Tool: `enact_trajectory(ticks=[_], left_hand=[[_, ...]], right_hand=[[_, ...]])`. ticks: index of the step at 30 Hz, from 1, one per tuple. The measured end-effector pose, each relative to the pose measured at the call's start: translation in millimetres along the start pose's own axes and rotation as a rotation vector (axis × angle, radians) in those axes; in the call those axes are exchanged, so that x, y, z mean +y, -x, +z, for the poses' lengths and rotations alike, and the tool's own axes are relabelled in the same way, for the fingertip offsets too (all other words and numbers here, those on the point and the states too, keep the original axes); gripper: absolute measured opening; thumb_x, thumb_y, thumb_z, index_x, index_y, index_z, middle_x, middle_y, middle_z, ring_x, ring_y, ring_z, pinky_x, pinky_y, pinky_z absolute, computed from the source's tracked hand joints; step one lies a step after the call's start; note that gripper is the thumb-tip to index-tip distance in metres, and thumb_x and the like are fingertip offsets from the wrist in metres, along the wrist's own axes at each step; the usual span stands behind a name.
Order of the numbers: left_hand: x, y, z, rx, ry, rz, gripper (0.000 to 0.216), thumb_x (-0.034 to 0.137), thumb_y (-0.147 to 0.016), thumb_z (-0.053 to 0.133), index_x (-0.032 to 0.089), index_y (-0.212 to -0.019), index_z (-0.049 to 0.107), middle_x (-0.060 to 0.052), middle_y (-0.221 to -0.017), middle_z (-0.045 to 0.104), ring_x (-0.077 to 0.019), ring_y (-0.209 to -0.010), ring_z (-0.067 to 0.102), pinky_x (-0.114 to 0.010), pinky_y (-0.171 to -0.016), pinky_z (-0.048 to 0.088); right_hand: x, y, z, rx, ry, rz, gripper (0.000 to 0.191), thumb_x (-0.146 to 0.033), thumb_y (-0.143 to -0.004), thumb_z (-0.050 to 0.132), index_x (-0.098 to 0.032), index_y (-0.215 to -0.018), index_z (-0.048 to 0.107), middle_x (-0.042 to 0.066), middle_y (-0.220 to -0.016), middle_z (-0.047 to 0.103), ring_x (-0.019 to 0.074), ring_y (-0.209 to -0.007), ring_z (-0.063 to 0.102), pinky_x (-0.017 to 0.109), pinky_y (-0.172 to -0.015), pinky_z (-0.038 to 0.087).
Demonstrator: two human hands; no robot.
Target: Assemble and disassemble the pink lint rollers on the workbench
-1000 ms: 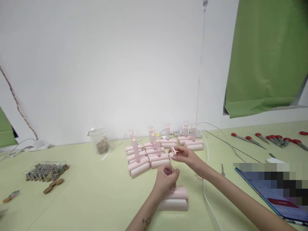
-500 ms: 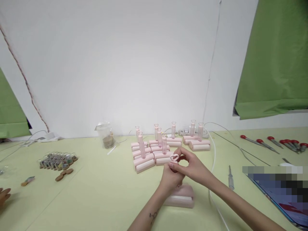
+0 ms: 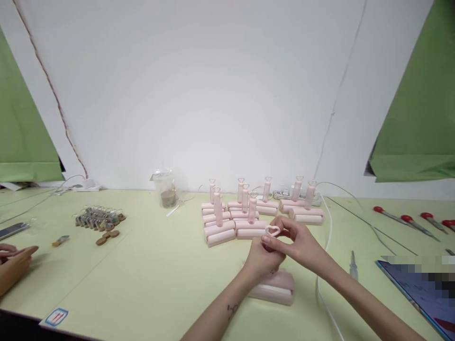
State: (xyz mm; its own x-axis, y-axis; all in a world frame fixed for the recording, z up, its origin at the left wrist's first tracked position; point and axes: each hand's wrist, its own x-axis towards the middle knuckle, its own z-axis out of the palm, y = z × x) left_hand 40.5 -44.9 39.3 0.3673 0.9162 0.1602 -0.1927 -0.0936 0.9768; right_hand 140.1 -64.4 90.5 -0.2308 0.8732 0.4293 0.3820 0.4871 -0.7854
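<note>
A pink and white lint roller rests on the table in front of me, its handle standing upright. My left hand is wrapped around the handle and hides most of it. Above that fist shows the handle's pink heart-shaped loop. With bent fingers, my right hand grips the top of the handle at the loop, its thumb against the near side. Behind my hands stand several similar lint rollers, with upright translucent pink handles ending in heart loops.
To the right lie a clear-handled screwdriver, a white cable, a tablet and several red-ended tools. Small bottles, cork discs and a plastic bag are leftward. Another person's hand is at far left.
The view has turned left, so things appear further right. Both my hands keep their hold on the lint roller. More of the other person's hand shows at the left.
</note>
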Motion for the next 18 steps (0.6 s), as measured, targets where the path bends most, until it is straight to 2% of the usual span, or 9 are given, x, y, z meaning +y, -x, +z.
enact_trajectory(ticks=[4, 9, 15, 18], left_hand=[[0, 0, 0, -0.004, 0.011, -0.008, 0.014, 0.014, -0.056, 0.049, 0.021, -0.050, 0.037, 0.011, -0.026, 0.029, -0.0047, -0.024, 0.027, -0.018, -0.027, 0.020], [-7, -2, -4, -0.065, 0.044, -0.007, 0.017, 0.012, -0.054, 0.052, 0.021, -0.056, 0.037, 0.013, -0.032, 0.028, -0.0033, -0.027, 0.028, -0.016, -0.029, 0.021], [-10, -1, -9, -0.163, 0.082, -0.014, 0.020, 0.007, -0.052, 0.051, 0.019, -0.067, 0.044, 0.013, -0.039, 0.034, -0.0025, -0.032, 0.027, -0.015, -0.031, 0.021], [-9, -1, -11, -0.193, 0.119, -0.020, 0.019, 0.006, -0.050, 0.052, 0.018, -0.063, 0.046, 0.013, -0.036, 0.033, -0.0022, -0.031, 0.025, -0.016, -0.031, 0.019]], right_hand=[[-5, -8, -6, -0.112, 0.066, 0.037, 0.026, -0.030, -0.072, 0.058, -0.021, -0.060, 0.036, -0.004, -0.061, 0.049, 0.0135, -0.062, 0.051, 0.026, -0.063, 0.044], [-2, -15, -4, -0.194, 0.204, -0.036, 0.016, -0.030, -0.077, 0.050, -0.021, -0.065, 0.045, -0.002, -0.068, 0.048, 0.0148, -0.067, 0.047, 0.026, -0.060, 0.040], [7, -5, 4, -0.138, 0.157, -0.110, 0.029, -0.033, -0.083, 0.042, -0.019, -0.058, 0.046, 0.000, -0.071, 0.045, 0.0138, -0.065, 0.047, 0.025, -0.060, 0.038], [4, -5, 3, -0.078, 0.173, -0.149, 0.028, -0.031, -0.081, 0.044, -0.019, -0.056, 0.048, 0.000, -0.071, 0.046, 0.0141, -0.067, 0.047, 0.025, -0.062, 0.038]])
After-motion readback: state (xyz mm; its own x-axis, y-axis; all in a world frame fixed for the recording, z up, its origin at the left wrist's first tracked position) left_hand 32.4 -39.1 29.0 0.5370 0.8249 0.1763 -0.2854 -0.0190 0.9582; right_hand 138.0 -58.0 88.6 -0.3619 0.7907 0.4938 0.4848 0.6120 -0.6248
